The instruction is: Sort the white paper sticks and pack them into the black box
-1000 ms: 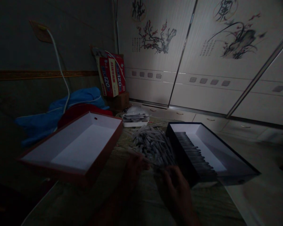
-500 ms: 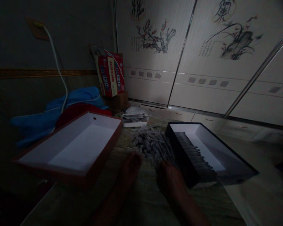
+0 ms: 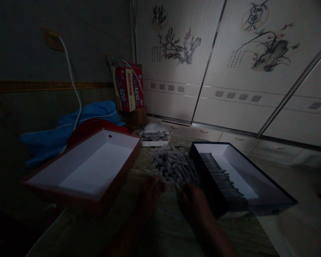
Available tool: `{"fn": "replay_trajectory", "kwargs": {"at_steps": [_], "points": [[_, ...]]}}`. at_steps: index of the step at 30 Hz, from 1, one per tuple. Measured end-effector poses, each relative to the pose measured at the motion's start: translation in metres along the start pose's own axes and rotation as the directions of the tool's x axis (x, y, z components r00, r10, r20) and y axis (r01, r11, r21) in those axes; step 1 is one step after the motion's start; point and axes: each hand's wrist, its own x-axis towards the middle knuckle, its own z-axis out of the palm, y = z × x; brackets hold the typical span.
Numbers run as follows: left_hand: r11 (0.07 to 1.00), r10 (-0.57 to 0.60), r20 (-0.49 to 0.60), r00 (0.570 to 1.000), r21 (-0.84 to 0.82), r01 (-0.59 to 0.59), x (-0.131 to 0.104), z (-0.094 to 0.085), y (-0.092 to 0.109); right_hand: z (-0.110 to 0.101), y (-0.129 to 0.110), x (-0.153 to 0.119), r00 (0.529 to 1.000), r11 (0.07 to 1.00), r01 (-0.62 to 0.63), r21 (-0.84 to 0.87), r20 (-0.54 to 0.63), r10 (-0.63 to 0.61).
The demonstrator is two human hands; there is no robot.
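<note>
In dim light, a loose pile of slender, pen-like sticks point(image 3: 173, 164) lies on the table, grey and pale with some dark parts. My left hand point(image 3: 149, 194) is at the near left edge of the pile, its fingers closed together; what they hold is too dark to make out. My right hand point(image 3: 192, 200) is curled at the pile's near right side, beside the dark box point(image 3: 210, 182). Its fingertips are hidden by the hand and the shadow. Inside that box, similar sticks point(image 3: 224, 178) lie side by side in a row along the left wall.
A red box point(image 3: 120, 175) with a white inside stands on the left of the table point(image 3: 160, 232). Behind the pile is a white tray point(image 3: 155, 143) holding more sticks. Blue cloth point(image 3: 50, 132), a red carton point(image 3: 128, 87) and sliding cabinet doors point(image 3: 173, 103) stand farther back.
The view has shifted slightly, so everything sits a little lower and to the right. My left fingers have moved slightly; both hands stay by the near edge of the pile.
</note>
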Motion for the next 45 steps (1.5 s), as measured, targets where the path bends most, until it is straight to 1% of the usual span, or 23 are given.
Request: {"fn": "replay_trajectory", "kwargs": {"at_steps": [3,5,8,13,16,20,24,28,32,37,42,45], "points": [[0.999,0.013,0.008,1.0,0.042,-0.013,-0.002,0.002,-0.001,0.0,0.008,-0.005,0.995,0.967,-0.009,0.254,-0.095,0.034],[0.998,0.011,-0.004,1.0,0.067,-0.01,-0.003,0.003,-0.001,0.003,0.011,-0.008,0.99,0.933,-0.007,0.36,-0.132,0.058],[0.995,0.018,-0.017,1.0,0.099,-0.017,-0.004,0.004,-0.001,0.008,0.011,-0.01,0.983,0.911,0.002,0.413,-0.166,0.073],[0.995,0.027,-0.038,0.999,0.095,-0.023,-0.004,0.004,-0.001,0.009,0.007,-0.007,0.99,0.876,0.005,0.483,-0.125,0.063],[0.994,0.036,-0.016,0.999,0.107,-0.034,-0.005,0.004,-0.001,0.008,0.006,-0.009,0.987,0.83,0.004,0.558,-0.134,0.085],[0.985,0.012,0.025,1.0,0.172,-0.016,-0.009,0.007,0.001,0.007,0.0,-0.015,0.984,0.815,0.042,0.578,-0.166,0.067],[0.975,-0.011,0.052,0.999,0.222,-0.001,-0.013,0.011,0.002,0.005,-0.009,-0.019,0.976,0.797,0.04,0.602,-0.194,0.097],[0.982,-0.01,0.045,0.999,0.188,0.002,-0.012,0.011,0.001,0.005,-0.015,-0.02,0.978,0.767,0.006,0.642,-0.165,0.131],[0.983,-0.025,0.034,0.999,0.184,0.018,-0.011,0.01,-0.001,0.005,-0.014,-0.02,0.978,0.76,-0.026,0.65,-0.139,0.153],[0.975,-0.026,0.037,0.999,0.221,0.017,-0.013,0.01,-0.002,0.006,-0.011,-0.02,0.985,0.769,-0.022,0.639,-0.118,0.126],[0.974,-0.027,-0.018,0.999,0.224,0.03,-0.013,0.011,-0.002,0.011,-0.01,-0.02,0.98,0.724,-0.012,0.69,-0.135,0.144],[0.975,-0.021,-0.017,1.0,0.22,0.024,-0.013,0.011,-0.003,0.012,-0.009,-0.02,0.984,0.71,-0.008,0.704,-0.122,0.133]]}}
